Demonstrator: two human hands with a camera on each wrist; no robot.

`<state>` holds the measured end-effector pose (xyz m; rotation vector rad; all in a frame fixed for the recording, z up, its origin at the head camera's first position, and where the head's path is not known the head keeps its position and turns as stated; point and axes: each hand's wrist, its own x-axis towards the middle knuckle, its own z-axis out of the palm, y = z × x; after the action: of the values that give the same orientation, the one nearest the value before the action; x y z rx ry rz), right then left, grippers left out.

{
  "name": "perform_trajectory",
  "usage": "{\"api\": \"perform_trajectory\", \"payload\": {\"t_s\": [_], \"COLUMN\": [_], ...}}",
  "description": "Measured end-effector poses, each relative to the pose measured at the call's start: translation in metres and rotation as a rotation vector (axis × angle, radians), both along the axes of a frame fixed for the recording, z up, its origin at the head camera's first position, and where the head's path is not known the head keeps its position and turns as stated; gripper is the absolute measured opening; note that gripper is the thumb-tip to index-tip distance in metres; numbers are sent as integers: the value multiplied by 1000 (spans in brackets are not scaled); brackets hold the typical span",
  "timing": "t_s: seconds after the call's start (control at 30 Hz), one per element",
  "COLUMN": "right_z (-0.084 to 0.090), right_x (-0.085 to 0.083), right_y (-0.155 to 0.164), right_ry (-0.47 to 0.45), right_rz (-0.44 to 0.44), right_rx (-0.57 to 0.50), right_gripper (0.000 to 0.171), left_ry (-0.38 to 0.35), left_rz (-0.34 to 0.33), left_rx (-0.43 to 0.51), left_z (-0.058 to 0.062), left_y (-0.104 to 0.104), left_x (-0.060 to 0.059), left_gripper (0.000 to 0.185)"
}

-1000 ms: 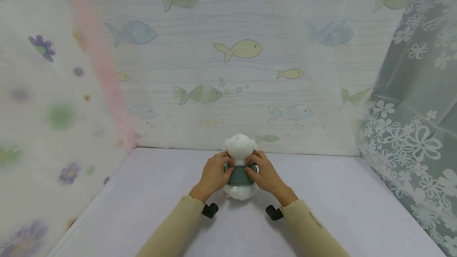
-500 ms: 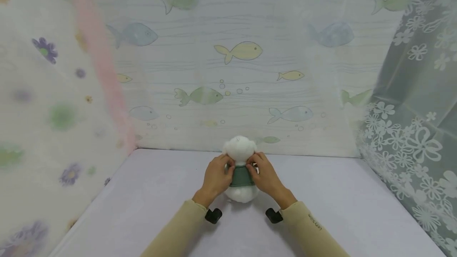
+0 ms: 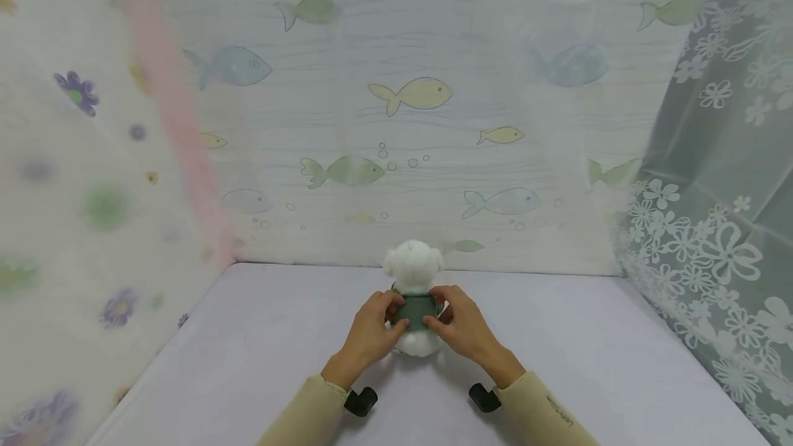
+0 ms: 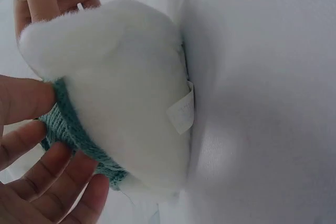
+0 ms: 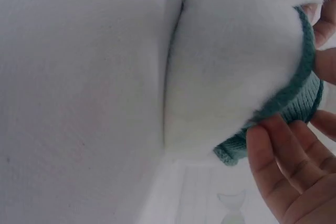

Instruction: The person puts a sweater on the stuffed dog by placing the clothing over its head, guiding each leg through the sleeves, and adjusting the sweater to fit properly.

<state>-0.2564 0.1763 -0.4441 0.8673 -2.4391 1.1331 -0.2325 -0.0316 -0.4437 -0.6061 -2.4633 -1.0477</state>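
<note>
Between the two hands, at twelve o'clock from the person, a white plush bear (image 3: 413, 288) sits upright on the table (image 3: 248, 363), left hand (image 3: 370, 330) at nine and right hand (image 3: 460, 327) at three both pinching its green sweater (image 3: 414, 310)

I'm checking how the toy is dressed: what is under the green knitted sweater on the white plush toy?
White plush fur shows above and below the green knitted sweater on the white plush toy. The left hand and right hand pinch its sides; the body beneath is covered.
</note>
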Motion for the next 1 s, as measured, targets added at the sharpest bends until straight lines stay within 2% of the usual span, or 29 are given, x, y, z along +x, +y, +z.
{"api": "perform_trajectory", "payload": {"t_s": [0.17, 0.43, 0.83, 1.0], "right_z": [2, 5, 4, 4], "right_x": [4, 9, 9, 0], "right_y": [1, -4, -6, 5], "right_ry": [-20, -84, -85, -149], "right_rz": [-7, -64, -77, -48], "right_rx": [42, 26, 35, 12], "right_gripper": [52, 33, 46, 46], "left_ry": [-34, -81, -63, -106], "left_rz": [2, 40, 52, 3], "left_rx": [3, 14, 54, 54], "left_z": [1, 3, 0, 1], "left_y": [-1, 0, 6, 13], "left_x": [3, 7, 10, 17], "left_gripper": [33, 31, 33, 41]}}
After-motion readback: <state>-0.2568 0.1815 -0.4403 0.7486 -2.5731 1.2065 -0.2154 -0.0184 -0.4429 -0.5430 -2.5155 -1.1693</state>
